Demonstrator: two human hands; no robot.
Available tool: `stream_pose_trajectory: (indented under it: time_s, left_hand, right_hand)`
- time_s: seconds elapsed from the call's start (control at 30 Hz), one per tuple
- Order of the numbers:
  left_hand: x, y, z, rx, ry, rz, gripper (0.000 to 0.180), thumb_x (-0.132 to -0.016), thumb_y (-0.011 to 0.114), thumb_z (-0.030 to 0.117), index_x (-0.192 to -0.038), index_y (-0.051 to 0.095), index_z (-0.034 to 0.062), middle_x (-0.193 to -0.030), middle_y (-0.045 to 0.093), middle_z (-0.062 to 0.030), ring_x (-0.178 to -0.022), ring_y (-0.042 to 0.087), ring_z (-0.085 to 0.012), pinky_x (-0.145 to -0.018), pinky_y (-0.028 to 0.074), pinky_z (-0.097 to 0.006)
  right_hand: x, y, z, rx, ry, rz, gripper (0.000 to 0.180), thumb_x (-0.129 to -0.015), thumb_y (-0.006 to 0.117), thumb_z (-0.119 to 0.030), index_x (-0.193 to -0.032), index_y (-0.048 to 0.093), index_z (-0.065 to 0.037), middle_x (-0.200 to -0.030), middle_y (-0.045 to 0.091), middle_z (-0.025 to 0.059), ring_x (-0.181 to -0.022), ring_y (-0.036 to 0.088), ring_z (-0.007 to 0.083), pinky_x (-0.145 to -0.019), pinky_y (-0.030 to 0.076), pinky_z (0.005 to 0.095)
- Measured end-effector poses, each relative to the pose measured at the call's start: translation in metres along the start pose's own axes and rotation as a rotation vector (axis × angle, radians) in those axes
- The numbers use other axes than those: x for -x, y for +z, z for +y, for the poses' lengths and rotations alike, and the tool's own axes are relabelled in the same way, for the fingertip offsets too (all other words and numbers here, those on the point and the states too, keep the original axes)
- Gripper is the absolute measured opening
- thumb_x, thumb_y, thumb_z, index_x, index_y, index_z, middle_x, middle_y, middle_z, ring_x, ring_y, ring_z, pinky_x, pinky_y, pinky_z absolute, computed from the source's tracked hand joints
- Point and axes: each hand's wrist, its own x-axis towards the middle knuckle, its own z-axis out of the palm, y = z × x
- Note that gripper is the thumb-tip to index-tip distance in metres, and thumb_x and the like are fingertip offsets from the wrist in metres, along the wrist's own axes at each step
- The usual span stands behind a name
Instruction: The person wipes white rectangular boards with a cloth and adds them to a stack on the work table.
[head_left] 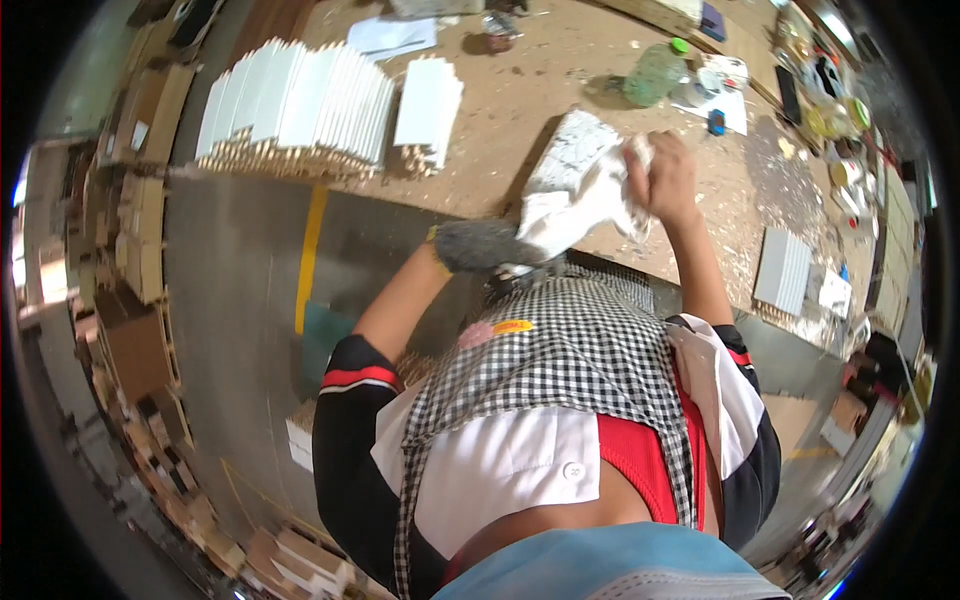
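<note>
A crumpled white cloth (590, 205) stretches between my hands at the front edge of the workbench. My bare right hand (666, 178) is closed round its upper right end. My left hand (482, 246), in a dark grey glove, closes on the lower left end, close to my checked apron (560, 335). The glove hides its fingertips, and a small white bit shows beneath them. Behind the cloth lies a pale block (575, 145) with dark smears on its top, partly covered by the cloth.
Stacks of white slats (300, 105) stand at the bench's left, with a smaller stack (428, 110) beside them. A green-capped bottle (655, 75) and a small blue item (716, 122) sit beyond my right hand. More white strips (783, 268) lie at the right edge.
</note>
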Motion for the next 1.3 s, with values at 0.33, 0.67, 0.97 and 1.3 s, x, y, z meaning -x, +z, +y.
stream_pose_trajectory:
  time_s: [0.33,0.67,0.97,1.3]
  left_hand:
    - [-0.028,-0.133,-0.078,-0.74,-0.365,1.466,0.096,-0.086,0.067,0.053,-0.148,0.027,-0.0079,-0.132,0.055,-0.029,-0.121,0.056,-0.0365,-0.099,0.047,-0.042]
    - [-0.091,-0.171,-0.067,-0.745,-0.665,1.39,0.109,-0.079,0.062,0.068,-0.153,0.019,0.0001,-0.14,0.046,-0.0304,-0.113,0.06,-0.043,-0.091,0.052,-0.048]
    - [-0.096,-0.156,-0.006,-1.035,-0.924,1.42,0.113,-0.074,0.049,0.086,-0.154,0.027,0.0094,-0.15,0.038,-0.0204,-0.133,0.043,-0.042,-0.099,0.041,-0.06]
    - [-0.171,-0.12,0.073,-1.399,0.01,1.599,0.059,-0.092,0.061,0.051,-0.131,0.057,0.0067,-0.138,0.051,-0.0219,-0.124,0.048,-0.0432,-0.1,0.041,-0.054]
  right_hand:
    - [0.077,-0.028,0.027,-0.546,1.072,-0.076,0.057,-0.098,0.047,-0.048,-0.088,0.064,0.006,-0.076,0.065,0.0239,-0.072,0.063,0.0343,-0.07,0.049,0.0462]
    - [0.153,-0.045,0.024,-0.853,1.006,-0.278,0.07,-0.093,0.053,-0.058,-0.128,0.055,0.002,-0.118,0.065,0.0213,-0.111,0.06,0.0263,-0.096,0.045,0.0378]
    - [0.22,-0.096,0.145,0.146,1.119,0.034,0.044,-0.073,0.072,-0.021,-0.112,0.058,-0.007,-0.114,0.058,0.0181,-0.107,0.058,0.0374,-0.087,0.051,0.0467]
    - [0.324,-0.09,0.262,1.04,1.245,0.212,0.043,-0.08,0.059,-0.009,-0.122,0.058,0.0,-0.125,0.059,0.023,-0.076,0.065,0.0248,-0.063,0.053,0.0354]
